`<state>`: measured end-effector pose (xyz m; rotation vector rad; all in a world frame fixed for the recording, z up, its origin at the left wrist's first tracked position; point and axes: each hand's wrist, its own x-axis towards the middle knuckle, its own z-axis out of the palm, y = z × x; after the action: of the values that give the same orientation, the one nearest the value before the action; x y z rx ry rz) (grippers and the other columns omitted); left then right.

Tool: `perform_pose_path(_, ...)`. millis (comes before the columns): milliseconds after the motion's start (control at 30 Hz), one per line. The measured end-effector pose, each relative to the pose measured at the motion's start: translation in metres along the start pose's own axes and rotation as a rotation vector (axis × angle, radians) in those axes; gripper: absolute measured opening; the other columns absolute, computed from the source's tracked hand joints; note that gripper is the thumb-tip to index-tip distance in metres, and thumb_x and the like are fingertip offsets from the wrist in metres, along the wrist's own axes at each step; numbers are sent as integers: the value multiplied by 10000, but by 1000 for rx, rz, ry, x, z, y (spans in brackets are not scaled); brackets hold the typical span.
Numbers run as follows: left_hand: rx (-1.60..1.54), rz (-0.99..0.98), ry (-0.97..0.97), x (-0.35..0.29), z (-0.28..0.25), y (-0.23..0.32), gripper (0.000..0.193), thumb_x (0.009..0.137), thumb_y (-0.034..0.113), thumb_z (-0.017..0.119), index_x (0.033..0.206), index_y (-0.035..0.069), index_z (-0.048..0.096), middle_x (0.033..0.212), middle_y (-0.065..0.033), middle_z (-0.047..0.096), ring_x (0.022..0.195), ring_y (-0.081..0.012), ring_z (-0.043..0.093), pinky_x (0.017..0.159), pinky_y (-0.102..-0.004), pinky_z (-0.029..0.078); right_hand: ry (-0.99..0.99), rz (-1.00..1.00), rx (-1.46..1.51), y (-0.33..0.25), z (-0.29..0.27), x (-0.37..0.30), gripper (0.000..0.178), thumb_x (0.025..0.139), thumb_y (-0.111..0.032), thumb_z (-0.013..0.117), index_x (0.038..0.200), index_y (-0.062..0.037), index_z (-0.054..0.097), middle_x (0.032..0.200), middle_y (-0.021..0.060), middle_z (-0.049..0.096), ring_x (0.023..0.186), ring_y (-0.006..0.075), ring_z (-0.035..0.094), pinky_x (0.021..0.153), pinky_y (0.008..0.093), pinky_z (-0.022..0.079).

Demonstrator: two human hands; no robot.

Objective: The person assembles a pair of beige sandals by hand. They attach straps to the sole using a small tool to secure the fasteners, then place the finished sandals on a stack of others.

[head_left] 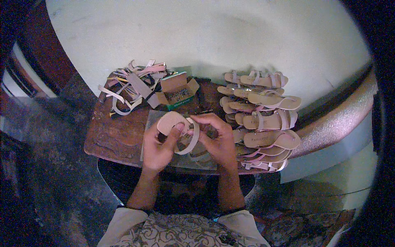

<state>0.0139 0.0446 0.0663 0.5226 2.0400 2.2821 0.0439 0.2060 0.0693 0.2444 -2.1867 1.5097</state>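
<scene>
A beige sandal (168, 122) is held up over the near middle of the table. My left hand (158, 150) grips its sole, the thumb lying on top of the insole. At its right side, the fingers of my right hand (216, 138) pinch a pale strap (191, 143) that loops out from the sole. Whatever else sits between the right fingertips is too small to make out. Below both hands lies a greyish flat sheet (150, 123), partly covered by them.
An open carton of small metal pieces (179, 96) stands behind my hands. A heap of loose straps (138, 84) lies at the back left of the carved wooden table (111, 131). Several finished-looking sandals (263, 119) are stacked along the right side, by a rounded padded edge (337, 119).
</scene>
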Motion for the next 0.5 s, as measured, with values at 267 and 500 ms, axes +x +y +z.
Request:
perform_pose_path(267,-23,-35,-58,3,2,0,166,906,132,611,999,-5,625,886,-40,665,798,-86,598,702,-236,472,-4,4,-26,0,-4,2,323,708,-41,753,1019,-31,668,894,60,667,803,134,586,732,270,463)
perform_pose_path(500,1,-38,-39,3,0,-4,171,903,131,616,1009,-3,628,900,-44,673,803,-90,612,689,-238,481,-67,-54,-38,2,-12,3,317,716,13,713,1028,-26,670,965,102,679,899,205,629,807,305,481)
